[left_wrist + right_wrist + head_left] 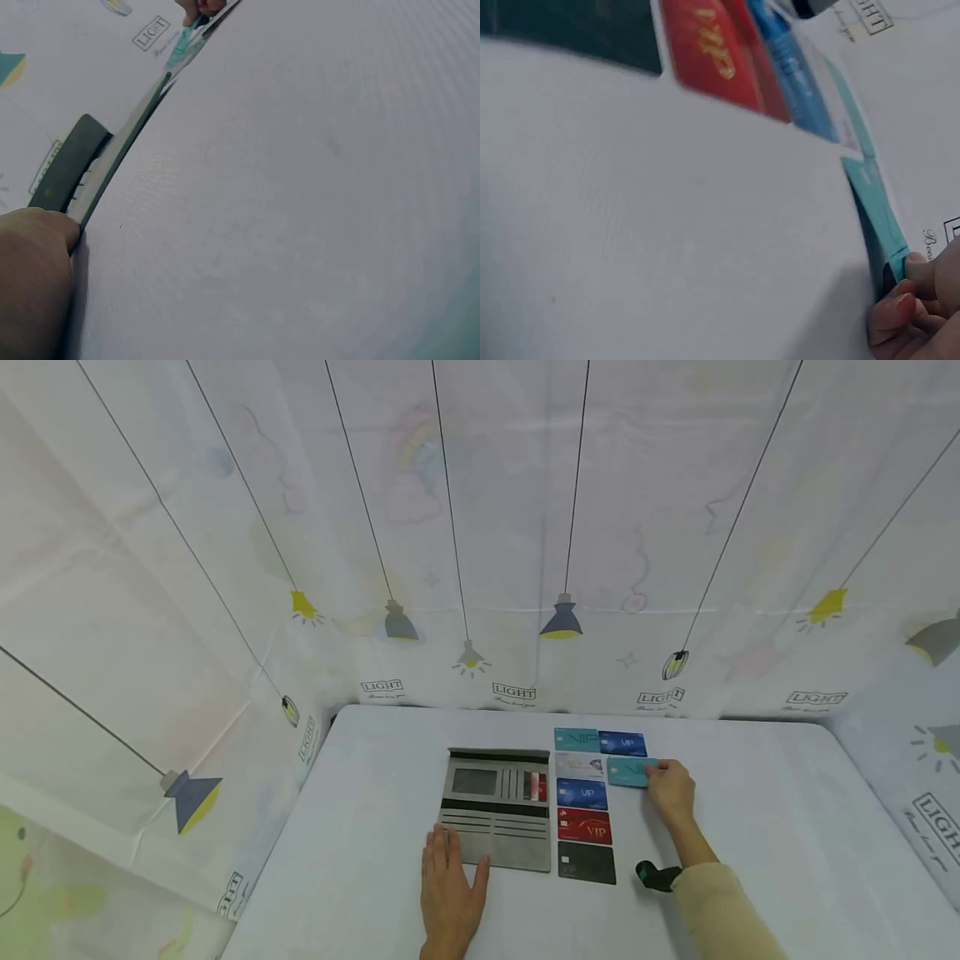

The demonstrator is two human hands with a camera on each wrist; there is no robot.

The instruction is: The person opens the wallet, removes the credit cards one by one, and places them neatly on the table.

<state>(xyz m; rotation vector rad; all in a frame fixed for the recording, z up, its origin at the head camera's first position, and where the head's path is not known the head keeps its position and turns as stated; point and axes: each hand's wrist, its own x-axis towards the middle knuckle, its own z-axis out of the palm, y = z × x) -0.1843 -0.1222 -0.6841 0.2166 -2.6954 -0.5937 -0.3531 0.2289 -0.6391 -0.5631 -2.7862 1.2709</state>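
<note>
My right hand pinches the right end of a teal VIP card. In the right wrist view that teal card is tilted, its edge off the white table, with thumb and fingers on its near end. My left hand lies flat with straight fingers at the lower left of a grey wallet, fingertips over its edge. The wallet is spread open, showing card slots, a clear window and a red card in one slot. In the left wrist view the wallet's dark flap stands up.
Right of the wallet runs a column of cards: teal, white, blue, red and black. Another blue card sits beside the top one. A patterned curtain hangs behind the white table.
</note>
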